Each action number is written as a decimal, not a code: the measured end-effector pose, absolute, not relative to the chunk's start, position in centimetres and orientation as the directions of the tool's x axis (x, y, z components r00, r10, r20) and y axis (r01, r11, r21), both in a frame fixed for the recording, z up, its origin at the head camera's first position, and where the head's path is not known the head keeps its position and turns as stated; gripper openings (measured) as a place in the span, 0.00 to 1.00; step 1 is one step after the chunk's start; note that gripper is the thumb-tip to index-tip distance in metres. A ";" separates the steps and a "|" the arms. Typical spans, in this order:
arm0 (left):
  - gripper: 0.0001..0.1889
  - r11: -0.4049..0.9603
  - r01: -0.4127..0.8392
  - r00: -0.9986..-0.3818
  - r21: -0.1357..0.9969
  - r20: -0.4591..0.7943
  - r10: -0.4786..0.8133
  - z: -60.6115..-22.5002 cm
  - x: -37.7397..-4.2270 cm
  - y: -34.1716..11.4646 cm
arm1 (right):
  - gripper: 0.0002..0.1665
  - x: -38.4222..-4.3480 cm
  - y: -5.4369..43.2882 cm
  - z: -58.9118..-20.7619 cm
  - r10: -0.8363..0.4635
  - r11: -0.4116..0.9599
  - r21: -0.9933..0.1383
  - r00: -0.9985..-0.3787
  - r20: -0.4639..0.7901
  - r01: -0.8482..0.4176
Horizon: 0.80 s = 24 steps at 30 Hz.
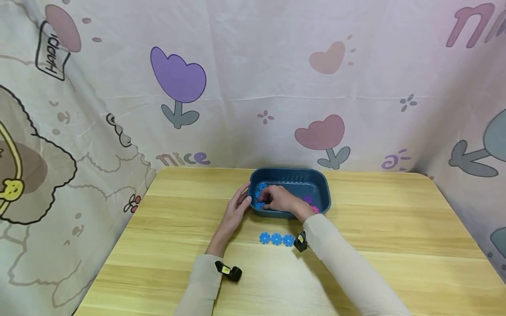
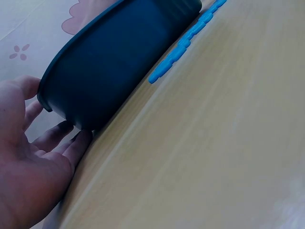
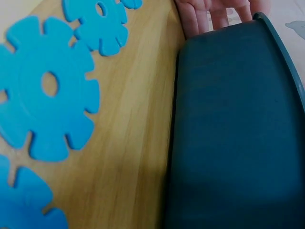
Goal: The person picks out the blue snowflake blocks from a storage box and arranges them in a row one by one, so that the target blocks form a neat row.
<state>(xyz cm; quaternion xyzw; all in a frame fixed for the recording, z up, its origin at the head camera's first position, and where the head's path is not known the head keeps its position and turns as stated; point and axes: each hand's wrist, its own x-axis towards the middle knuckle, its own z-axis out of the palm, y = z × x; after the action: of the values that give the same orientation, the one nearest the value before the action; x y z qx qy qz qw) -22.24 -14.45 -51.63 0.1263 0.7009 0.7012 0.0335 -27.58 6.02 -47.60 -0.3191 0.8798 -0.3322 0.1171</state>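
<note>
Seeing dk blue bin (image 1: 292, 176) on wood table (image 1: 395, 228), approx. mid-width, near back edge. Inside, finding several blue discs (image 1: 262, 186) bunched at L end, plus purple pc (image 1: 308, 199) and pink pc (image 1: 314, 209) toward R front corner, next to R forearm. Reading R hand (image 1: 281, 198) as down in L half of bin w/ fingers curled among blue discs; can't see tips, so can't tell if grasping a pc or not. Reading L hand (image 1: 236, 210) as relaxed, not clenched, w/ fingers resting on outside of bin's L end, thumb near rim.

Just in front of bin, finding blue disc row (image 1: 276, 239) flat on table, edge to edge; counting 3 from head cam, plus part of a 4th in R wrist view. Can't tell if interlocked. Getting notched edge + ctr hole on nearest one in R wrist view.

Further out, noting beige sleeves (image 1: 348, 259) on both arms, w/ small black wrist cams (image 1: 301, 241). Behind table, seeing lt cloth backdrop (image 1: 253, 52) w/ purple tulip print (image 1: 179, 79) & "nice" lettering (image 1: 183, 158).
</note>
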 end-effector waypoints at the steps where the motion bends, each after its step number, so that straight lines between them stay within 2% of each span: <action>1: 0.26 -0.015 0.130 -0.966 0.991 0.130 0.226 -51.7 -22.3 -14.5 | 0.10 -27.6 6.1 -47.6 -0.635 0.577 -0.661 -0.773 0.006 -0.479; 16: 0.25 -0.017 0.131 -0.966 0.991 0.131 0.222 -51.8 -22.1 -14.5 | 0.08 -27.4 6.9 -47.4 -0.530 0.496 -0.746 -0.835 0.146 -0.445; 24: 0.26 -0.005 0.127 -0.968 0.992 0.125 0.216 -51.7 -22.1 -14.4 | 0.11 -26.2 8.2 -45.4 -0.448 0.441 -0.830 -0.885 0.127 -0.342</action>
<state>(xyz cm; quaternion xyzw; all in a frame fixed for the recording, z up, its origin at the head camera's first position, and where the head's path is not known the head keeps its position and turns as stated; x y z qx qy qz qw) -22.12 -14.42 -51.67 0.1217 0.7048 0.6982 0.0322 -26.23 8.23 -45.43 -0.2331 0.8470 -0.4745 0.0557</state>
